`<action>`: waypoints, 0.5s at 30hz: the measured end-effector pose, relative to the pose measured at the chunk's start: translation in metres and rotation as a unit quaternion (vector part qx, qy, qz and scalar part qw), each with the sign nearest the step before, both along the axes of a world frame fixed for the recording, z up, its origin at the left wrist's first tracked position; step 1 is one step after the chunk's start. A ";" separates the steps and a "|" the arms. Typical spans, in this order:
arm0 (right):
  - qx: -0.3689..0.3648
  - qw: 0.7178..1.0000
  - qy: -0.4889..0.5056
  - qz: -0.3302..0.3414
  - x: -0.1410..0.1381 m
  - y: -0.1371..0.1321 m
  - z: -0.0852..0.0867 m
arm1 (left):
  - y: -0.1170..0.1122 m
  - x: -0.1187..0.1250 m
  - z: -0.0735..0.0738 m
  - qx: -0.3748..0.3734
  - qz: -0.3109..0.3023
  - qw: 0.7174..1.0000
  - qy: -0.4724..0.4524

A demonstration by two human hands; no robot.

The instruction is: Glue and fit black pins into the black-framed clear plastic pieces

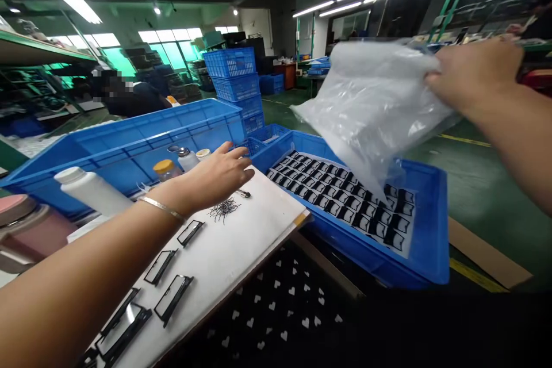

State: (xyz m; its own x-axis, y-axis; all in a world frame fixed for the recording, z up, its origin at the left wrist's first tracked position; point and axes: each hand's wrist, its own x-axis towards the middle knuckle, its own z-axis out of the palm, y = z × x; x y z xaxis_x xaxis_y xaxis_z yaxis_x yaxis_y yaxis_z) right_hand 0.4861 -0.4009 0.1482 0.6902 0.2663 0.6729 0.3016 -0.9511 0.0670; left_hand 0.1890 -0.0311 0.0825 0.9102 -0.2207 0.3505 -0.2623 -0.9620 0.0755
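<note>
- A clear plastic bag (366, 109) slants from upper right to centre, its lower corner pointing down over black parts (340, 201) in a blue crate (426, 230).
- Green floor (487, 195) at right; stacked blue crates (230, 72) upper centre.
- The right hand (474, 72) clenches the bag's top edge, upper right.
- The left hand (211, 175) lies open and empty, well apart from the bag, on a white board (241, 241).

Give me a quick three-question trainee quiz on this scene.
1. What does the right hand hold?
2. True or false: the left hand has a metal bangle on its wrist.
3. What lies in the blue plastic crate: A) rows of black parts on a white sheet, or B) loose bottles?

Key: 1. A clear plastic bag. 2. True. 3. A.
</note>
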 end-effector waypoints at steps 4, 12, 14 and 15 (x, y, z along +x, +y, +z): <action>-0.013 0.993 -0.106 0.046 0.002 -0.002 -0.007 | 0.020 0.005 -0.005 0.028 -0.037 0.996 0.074; -0.153 0.959 0.045 0.234 -0.075 0.101 -0.128 | -0.018 0.044 -0.018 -0.330 0.102 0.937 0.055; -0.162 0.949 0.064 0.262 -0.090 0.122 -0.147 | -0.040 0.062 -0.032 -0.468 0.146 0.867 0.088; -0.163 0.945 0.070 0.274 -0.096 0.131 -0.154 | -0.050 0.071 -0.041 -0.543 0.159 0.818 0.108</action>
